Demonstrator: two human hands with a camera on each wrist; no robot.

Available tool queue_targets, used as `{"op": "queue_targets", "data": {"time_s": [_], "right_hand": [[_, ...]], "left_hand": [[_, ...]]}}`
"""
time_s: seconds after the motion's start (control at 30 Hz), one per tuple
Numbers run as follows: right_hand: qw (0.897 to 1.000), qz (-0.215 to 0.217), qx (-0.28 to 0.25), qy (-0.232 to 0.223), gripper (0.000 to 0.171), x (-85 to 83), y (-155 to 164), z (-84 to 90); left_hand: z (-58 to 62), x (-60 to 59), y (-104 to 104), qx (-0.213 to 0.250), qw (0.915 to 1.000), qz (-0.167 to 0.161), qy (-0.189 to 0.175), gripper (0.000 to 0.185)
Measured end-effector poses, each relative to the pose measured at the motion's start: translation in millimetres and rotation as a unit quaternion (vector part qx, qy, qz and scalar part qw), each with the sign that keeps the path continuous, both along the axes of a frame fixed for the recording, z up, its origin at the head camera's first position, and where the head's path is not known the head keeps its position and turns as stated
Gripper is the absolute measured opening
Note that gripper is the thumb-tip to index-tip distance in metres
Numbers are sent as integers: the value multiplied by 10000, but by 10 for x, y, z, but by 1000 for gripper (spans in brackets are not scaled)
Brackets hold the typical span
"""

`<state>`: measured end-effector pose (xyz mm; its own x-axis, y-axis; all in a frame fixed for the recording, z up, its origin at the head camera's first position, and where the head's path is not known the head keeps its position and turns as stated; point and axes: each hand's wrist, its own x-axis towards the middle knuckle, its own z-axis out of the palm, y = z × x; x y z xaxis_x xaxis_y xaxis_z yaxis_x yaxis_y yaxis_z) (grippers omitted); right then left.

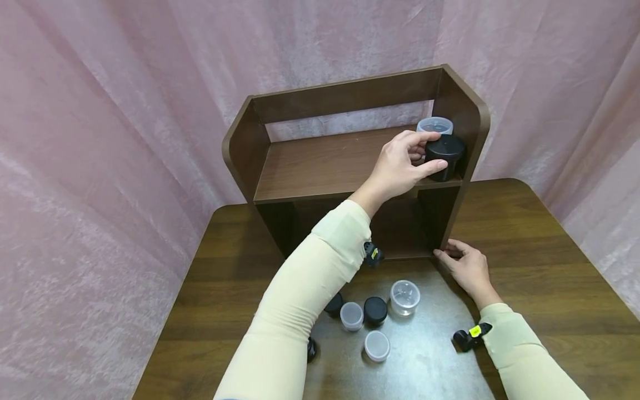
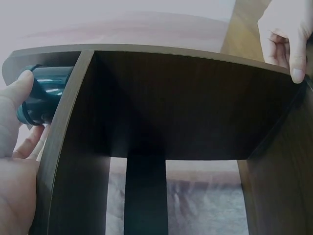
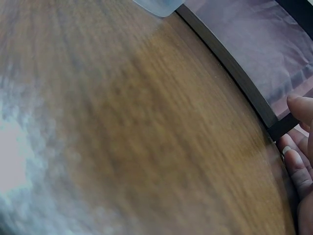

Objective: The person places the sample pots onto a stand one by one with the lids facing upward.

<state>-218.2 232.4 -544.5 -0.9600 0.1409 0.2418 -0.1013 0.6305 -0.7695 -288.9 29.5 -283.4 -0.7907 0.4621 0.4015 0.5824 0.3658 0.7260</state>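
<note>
A dark wooden shelf unit [image 1: 325, 161] stands at the back of the table. On its upper shelf, at the right end, my left hand [image 1: 436, 149] grips a black jar [image 1: 448, 154] between thumb and fingers. A clear jar [image 1: 435, 125] stands just behind it. In the left wrist view the same black jar [image 2: 46, 93] sits in my left hand [image 2: 19, 122], beside the shelf's panel [image 2: 186, 107]. My right hand [image 1: 450, 253] pinches the bottom front edge of the shelf's right side panel. Its fingers [image 3: 296, 166] straddle that dark edge [image 3: 230, 63].
Several small jars lie on a grey mat [image 1: 425, 355] in front of the shelf: a clear one [image 1: 404, 296], a black one [image 1: 375, 310], white-lidded ones [image 1: 351, 315] [image 1: 376, 345]. The brown table [image 1: 550, 250] is bordered by pink curtains. The shelf's left part is bare.
</note>
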Motion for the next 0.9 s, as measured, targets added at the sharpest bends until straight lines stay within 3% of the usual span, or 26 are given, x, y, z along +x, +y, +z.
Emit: {"op": "queue_targets", "data": {"time_s": [0.9], "right_hand": [[9999, -7, 101, -66, 53, 86, 59, 28]], "left_hand": [[-22, 30, 59, 108, 9998, -51, -189, 53]]}}
